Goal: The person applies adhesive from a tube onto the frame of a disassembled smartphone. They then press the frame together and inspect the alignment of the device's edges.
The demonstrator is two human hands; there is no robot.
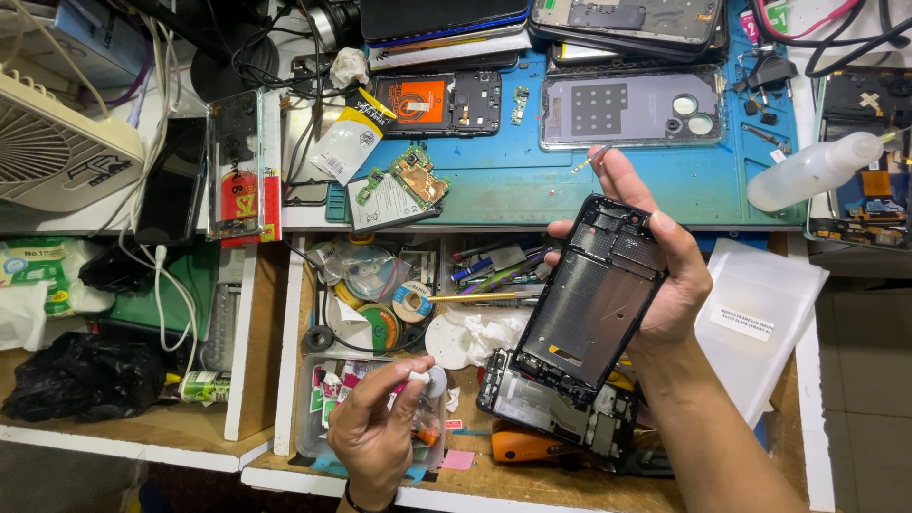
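Observation:
My right hand (673, 275) holds a black phone frame (589, 294) tilted over the open drawer, inner side up, fingers wrapped round its upper end. A thin metal tool (591, 159) sticks out between two fingers of that hand. My left hand (375, 427) is low over the drawer's front, its fingertips pinched on a small white piece (421, 378) above a clear plastic box (318, 418) of small parts. A second dismantled phone body (556, 404) lies in the drawer just under the held frame.
The blue work mat (532, 176) above carries a circuit board (416, 178), an opened phone (437, 103) and a grey back cover (627, 109). A squeeze bottle (807, 171) lies at right, a white fan (57, 142) at left. Tape rolls (410, 301) and pens fill the drawer.

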